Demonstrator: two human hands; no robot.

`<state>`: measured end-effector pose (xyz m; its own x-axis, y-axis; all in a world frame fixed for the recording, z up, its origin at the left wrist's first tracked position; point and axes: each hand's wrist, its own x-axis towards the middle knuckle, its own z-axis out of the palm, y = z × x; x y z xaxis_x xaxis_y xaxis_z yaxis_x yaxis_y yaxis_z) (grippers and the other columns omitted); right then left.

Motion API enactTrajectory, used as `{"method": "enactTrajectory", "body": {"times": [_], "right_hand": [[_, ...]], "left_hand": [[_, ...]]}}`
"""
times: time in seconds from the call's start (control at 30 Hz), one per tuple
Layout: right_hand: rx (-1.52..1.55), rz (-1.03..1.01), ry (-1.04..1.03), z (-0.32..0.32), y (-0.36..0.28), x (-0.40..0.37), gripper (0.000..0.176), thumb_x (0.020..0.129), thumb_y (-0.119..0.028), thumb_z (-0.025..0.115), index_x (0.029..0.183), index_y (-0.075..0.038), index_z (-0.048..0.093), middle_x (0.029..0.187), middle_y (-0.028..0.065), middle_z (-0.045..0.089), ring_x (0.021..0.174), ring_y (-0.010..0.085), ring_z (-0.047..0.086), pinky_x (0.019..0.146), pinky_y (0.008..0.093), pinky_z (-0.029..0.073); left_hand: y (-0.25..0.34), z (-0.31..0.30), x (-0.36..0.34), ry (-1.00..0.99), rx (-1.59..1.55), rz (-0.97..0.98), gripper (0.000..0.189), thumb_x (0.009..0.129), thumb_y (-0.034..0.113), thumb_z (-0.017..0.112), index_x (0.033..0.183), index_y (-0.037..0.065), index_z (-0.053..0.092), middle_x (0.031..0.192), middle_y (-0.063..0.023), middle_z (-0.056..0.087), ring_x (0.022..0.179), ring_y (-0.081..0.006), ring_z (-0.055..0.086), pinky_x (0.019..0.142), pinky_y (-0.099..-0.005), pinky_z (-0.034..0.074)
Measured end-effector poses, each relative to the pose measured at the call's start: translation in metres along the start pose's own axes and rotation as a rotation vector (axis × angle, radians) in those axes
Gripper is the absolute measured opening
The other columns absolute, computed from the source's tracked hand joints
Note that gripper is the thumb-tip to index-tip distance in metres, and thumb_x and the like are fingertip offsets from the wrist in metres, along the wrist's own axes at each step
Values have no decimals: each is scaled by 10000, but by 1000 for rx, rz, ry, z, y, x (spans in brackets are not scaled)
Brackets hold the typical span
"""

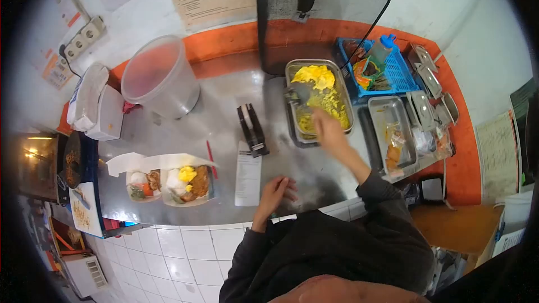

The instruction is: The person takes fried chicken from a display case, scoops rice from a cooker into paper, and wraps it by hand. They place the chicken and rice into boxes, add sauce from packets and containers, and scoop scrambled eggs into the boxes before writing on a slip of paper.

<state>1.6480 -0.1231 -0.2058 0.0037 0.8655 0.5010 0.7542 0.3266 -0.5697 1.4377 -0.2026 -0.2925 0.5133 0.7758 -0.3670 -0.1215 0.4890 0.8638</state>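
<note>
From my remote seat I read the job as packing a meal. On the left of the steel desk the open takeaway box already holds white rice, some vegetables, a brown piece and a small yellow portion, so I judge the filling well along; its lid is still up and not yet closed. Just right of it lie a printed slip and black tongs, both untouched. The left hand rests on the desk edge beside the slip, its grip loose and holding nothing. Further right, the right hand reaches into the steel tray of yellow food, its grip seemingly closed on the handle of a serving spoon whose bowl sits in the food, so a scoop is in hand and has yet to reach the box. A blue basket and a second tray stand beyond. I cannot tell whether the yellow food is egg or rice. The fingers hide the spoon handle, the slip's print is unreadable, and the far-left edge is too warped and dark to make out.
</note>
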Motion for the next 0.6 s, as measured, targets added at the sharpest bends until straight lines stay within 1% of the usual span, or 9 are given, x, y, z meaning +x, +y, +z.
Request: {"method": "enactTrajectory", "body": {"times": [0.03, 0.13, 0.2, 0.23, 0.3, 0.33, 0.47, 0.53, 0.6], "right_hand": [[-144, 198, -188, -21, 30, 19, 243, 877, -142, 476, 1055, 9, 541, 772, 223, 597, 669, 372, 593, 595, 412, 462], [-407, 86, -242, -31, 126, 56, 204, 845, -129, 503, 977, 0, 588, 691, 166, 619, 611, 337, 602, 564, 432, 482], [-754, -121, -337, -27, 163, 75, 215, 774, -100, 557, 958, 2, 600, 639, 126, 614, 574, 262, 616, 493, 383, 478], [-747, -127, -358, -17, 179, 78, 215, 774, -100, 557, 958, 2, 600, 639, 126, 614, 574, 262, 616, 493, 383, 478], [-981, -406, -385, 5, 193, 76, 236, 701, -70, 591, 923, 3, 616, 630, 85, 613, 549, 195, 619, 441, 320, 468], [-1092, -483, -513, 11, 192, 68, 222, 695, -62, 594, 902, 11, 625, 658, 71, 620, 575, 167, 630, 435, 275, 470], [-955, -469, -743, 15, 190, 62, 212, 709, -57, 587, 897, 33, 626, 696, 98, 629, 596, 194, 639, 440, 290, 480], [-684, -504, -801, 11, 179, 63, 342, 727, -58, 554, 1031, 98, 533, 674, 138, 622, 584, 260, 632, 481, 344, 497], [-662, -468, -931, 9, 141, 40, 360, 738, -41, 540, 1074, 87, 516, 730, 161, 630, 644, 288, 637, 548, 368, 511]], "left_hand": [[0, 13, 22, -39, 21, 57, 351, 958, 271, 405, 1005, -51, 536, 814, -137, 609, 625, -203, 632, 574, -276, 516], [10, 49, 84, 29, -58, 97, 375, 957, 289, 405, 1016, -60, 529, 851, -154, 623, 631, -221, 638, 585, -278, 519], [17, 62, 113, 87, -77, 98, 385, 957, 290, 403, 1010, -72, 521, 863, -167, 628, 639, -230, 643, 595, -285, 525], [17, 69, 121, 137, -96, 89, 395, 957, 292, 402, 1004, -84, 512, 875, -180, 633, 646, -238, 648, 605, -292, 531], [17, 71, 128, 170, -90, 102, 397, 958, 289, 401, 992, -92, 505, 874, -189, 635, 654, -243, 651, 610, -297, 535], [17, 72, 128, 188, -66, 129, 400, 958, 286, 400, 980, -101, 498, 873, -198, 638, 662, -247, 655, 614, -303, 539], [16, 81, 126, 254, -105, 152, 384, 959, 275, 402, 938, -96, 500, 845, -192, 639, 656, -250, 655, 617, -315, 546], [12, 79, 129, 269, -87, 183, 372, 959, 272, 405, 912, -82, 509, 835, -184, 641, 651, -249, 654, 607, -315, 546], [7, 77, 130, 254, -91, 187, 367, 957, 270, 411, 905, -80, 511, 830, -182, 641, 649, -245, 653, 605, -312, 545]]}}
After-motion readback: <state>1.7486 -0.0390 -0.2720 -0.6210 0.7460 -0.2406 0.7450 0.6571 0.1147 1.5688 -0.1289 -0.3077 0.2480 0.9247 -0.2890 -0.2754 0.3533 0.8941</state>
